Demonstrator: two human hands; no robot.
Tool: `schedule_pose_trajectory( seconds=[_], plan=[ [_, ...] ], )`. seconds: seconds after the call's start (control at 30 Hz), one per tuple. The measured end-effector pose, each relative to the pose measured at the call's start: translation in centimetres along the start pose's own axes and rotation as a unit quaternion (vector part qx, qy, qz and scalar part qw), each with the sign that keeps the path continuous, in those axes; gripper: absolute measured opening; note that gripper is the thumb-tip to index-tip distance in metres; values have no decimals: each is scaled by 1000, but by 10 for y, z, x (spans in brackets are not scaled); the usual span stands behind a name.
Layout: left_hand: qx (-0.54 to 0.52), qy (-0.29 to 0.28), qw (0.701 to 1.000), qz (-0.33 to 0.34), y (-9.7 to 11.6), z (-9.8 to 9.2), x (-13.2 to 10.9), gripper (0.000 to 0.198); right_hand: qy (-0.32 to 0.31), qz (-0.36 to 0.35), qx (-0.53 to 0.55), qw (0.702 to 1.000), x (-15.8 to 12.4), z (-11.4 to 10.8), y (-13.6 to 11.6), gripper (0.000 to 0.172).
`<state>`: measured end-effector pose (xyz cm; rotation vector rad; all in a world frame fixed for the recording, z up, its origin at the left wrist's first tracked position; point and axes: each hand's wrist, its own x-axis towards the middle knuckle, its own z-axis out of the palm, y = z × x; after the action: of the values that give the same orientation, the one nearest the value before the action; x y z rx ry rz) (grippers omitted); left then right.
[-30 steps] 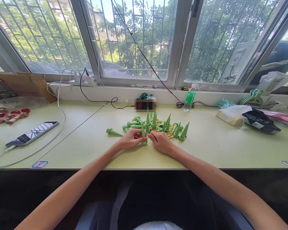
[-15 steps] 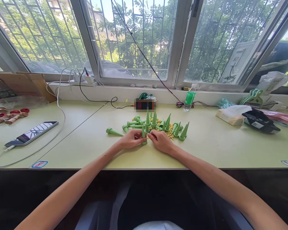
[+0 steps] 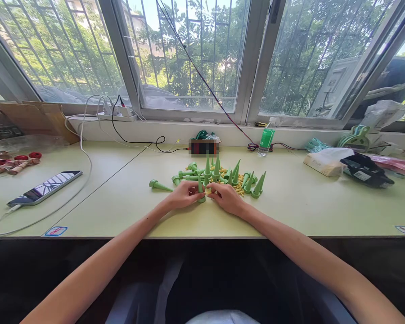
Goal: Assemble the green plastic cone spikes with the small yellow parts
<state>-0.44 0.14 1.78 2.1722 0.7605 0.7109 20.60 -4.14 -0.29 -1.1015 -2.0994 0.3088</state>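
Left hand (image 3: 184, 195) pinches green spike (image 3: 200, 188), partly covering it; right hand (image 3: 227, 197): grip unclear.

Green spikes (image 3: 257, 190) and yellow pegs (image 3: 239, 189) crowd the pale worktop's (image 3: 290, 207) middle; a phone (image 3: 45, 189) lies left, a bottle (image 3: 266, 139) stands near the back edge, a tissue pack (image 3: 320, 165) lies right, two stickers (image 3: 56, 231) line the front edge.

Ten-plus green spikes (image 3: 216, 172), many yellow pegs (image 3: 239, 190), one phone (image 3: 45, 189).
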Motion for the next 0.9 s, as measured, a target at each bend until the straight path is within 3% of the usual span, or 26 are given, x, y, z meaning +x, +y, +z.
schedule_pose_trajectory(
  seconds=[0.5,0.9],
  plan=[
    [-17,-21,1000,6,3,-1,-1,29,-5,-35,-14,999,1,3,6,9],
    [13,-5,999,33,1,0,-1,29,-40,-37,-65,996,-1,2,4,22]
  ],
)
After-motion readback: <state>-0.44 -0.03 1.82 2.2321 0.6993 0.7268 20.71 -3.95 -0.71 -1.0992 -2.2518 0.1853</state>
